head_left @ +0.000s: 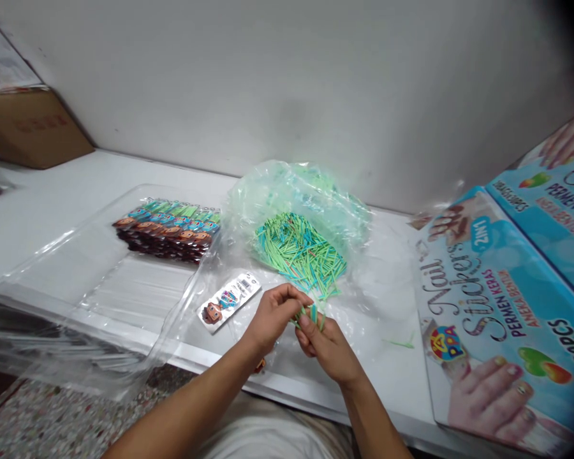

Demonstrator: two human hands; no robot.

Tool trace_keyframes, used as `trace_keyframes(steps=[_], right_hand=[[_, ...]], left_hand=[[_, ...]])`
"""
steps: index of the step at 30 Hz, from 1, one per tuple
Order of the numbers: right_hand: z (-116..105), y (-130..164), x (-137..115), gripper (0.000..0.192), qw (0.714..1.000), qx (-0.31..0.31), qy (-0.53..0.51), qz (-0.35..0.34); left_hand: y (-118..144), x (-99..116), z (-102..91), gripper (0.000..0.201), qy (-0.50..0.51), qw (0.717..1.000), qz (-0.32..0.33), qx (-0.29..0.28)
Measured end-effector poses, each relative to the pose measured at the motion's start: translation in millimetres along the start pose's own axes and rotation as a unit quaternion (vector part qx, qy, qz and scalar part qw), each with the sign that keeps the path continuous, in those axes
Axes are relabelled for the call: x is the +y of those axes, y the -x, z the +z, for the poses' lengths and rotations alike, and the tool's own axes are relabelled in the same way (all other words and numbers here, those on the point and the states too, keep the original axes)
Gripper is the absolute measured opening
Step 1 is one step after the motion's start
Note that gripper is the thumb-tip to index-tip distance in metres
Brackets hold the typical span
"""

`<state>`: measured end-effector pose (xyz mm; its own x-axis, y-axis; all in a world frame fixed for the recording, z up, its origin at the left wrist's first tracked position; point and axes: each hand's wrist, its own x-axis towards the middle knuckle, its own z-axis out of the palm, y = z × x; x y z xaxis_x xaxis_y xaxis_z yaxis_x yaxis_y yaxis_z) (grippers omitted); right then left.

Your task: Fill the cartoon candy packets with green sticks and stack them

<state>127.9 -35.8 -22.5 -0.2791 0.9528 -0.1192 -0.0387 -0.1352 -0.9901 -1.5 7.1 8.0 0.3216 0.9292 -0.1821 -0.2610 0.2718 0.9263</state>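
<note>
A: Biggest first?
B: White table [52, 210], running along a pale wall [287, 76]. Brown carton [29, 127] at the far left corner.
A: Next down?
B: Blue printed box [497, 306] flat at the right edge, lettered "Nail Stickers". Second box [555, 217] just behind, touching or nearly so; cannot tell which.
A: On the left?
B: Clear tray [90, 293], hanging partly over the table's front edge. Inside, toward the far side, a stack of packs [169, 229] in a neat overlapping row.
A: Centre?
B: Crumpled clear bag [296, 197], mouth open toward the front. Heap of sticks [299, 252], green and blue, spilling out of the mouth onto the plastic.
A: Smaller still?
B: Single pack [229, 298], lying flat and tilted, between tray and heap, just left of the hands. Stray stick [402, 344] alone on the table, right of the hands, well apart from the heap.
A: Hands?
B: Both low at centre, close to the front edge, fingertips meeting. Left hand [272, 315] curled, fingers pinched narrow onto a small bunch [310, 313] of green sticks. Right hand [328, 347] closed around the same bunch from below, thumb on top.
A: Bunch relative to the heap?
B: Just in front, near but apart, raised off the table.
</note>
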Motion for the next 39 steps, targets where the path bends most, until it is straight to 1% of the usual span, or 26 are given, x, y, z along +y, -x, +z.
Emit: trace_keyframes(steps=[2,4,9,14,16,19,22,24,26,27,28,29,31,32,33,34,37,39], right_hand=[[-1,0,1,0.046,1.0,0.004,0.001,0.002],[-2,0,2,0.046,1.0,0.004,0.003,0.004],[-2,1,4,0.045,1.0,-0.007,0.002,0.006],[-1,3,1,0.044,1.0,-0.014,0.019,0.0],[-3,3,2,0.042,0.999,-0.015,0.035,0.0],[-3,2,5,0.044,0.997,-0.014,0.075,-0.007],[-1,2,7,0.044,0.993,-0.03,0.113,-0.016],[-3,4,6,0.04,0.989,-0.046,0.141,-0.011],[-11,5,4,0.033,0.982,-0.032,0.186,-0.008],[-17,4,4,0.03,0.975,-0.011,0.222,-0.006],[-24,2,5,0.029,0.961,0.019,0.274,0.007],[-31,-1,7,0.028,0.94,0.052,0.335,0.027],[-44,-9,15,0.028,0.871,0.093,0.471,0.102],[-48,-14,20,0.027,0.845,0.102,0.509,0.129],[-50,-19,26,0.026,0.824,0.105,0.535,0.152],[-50,-25,31,0.024,0.812,0.105,0.549,0.167],[-45,-39,42,0.023,0.787,0.097,0.575,0.199],[-42,-45,44,0.024,0.772,0.085,0.592,0.215]], left_hand=[[0,-1,-1.1,0.016,-0.005,0.999,-0.01,-0.03],[0,-2,-1.8,0.018,-0.017,0.999,-0.006,-0.042],[0,-4,-2.9,0.012,-0.056,0.997,0.037,-0.025],[0,-5,-3.3,0.008,-0.027,0.999,0.018,-0.009],[1,-5,-2.3,0.006,-0.034,0.999,0.021,-0.008],[2,-3,0.6,0.004,-0.112,0.992,0.062,-0.024],[6,-1,2.0,0.005,-0.213,0.971,0.098,-0.046],[9,-1,-0.6,0.012,-0.257,0.959,0.111,-0.041],[11,-3,-7.6,0.017,-0.272,0.955,0.118,-0.018],[11,-4,-12.8,0.018,-0.275,0.954,0.119,-0.002],[11,-7,-18.9,0.017,-0.281,0.953,0.117,0.018],[11,-10,-25.5,0.017,-0.292,0.949,0.112,0.041],[11,-16,-38.9,0.018,-0.339,0.932,0.098,0.083],[11,-20,-44.8,0.018,-0.373,0.919,0.09,0.094],[11,-24,-49.6,0.018,-0.413,0.902,0.083,0.098],[12,-27,-53.2,0.018,-0.458,0.88,0.076,0.095],[12,-36,-56.2,0.021,-0.592,0.8,0.059,0.075],[10,-40,-53.9,0.025,-0.651,0.756,0.036,0.063]])
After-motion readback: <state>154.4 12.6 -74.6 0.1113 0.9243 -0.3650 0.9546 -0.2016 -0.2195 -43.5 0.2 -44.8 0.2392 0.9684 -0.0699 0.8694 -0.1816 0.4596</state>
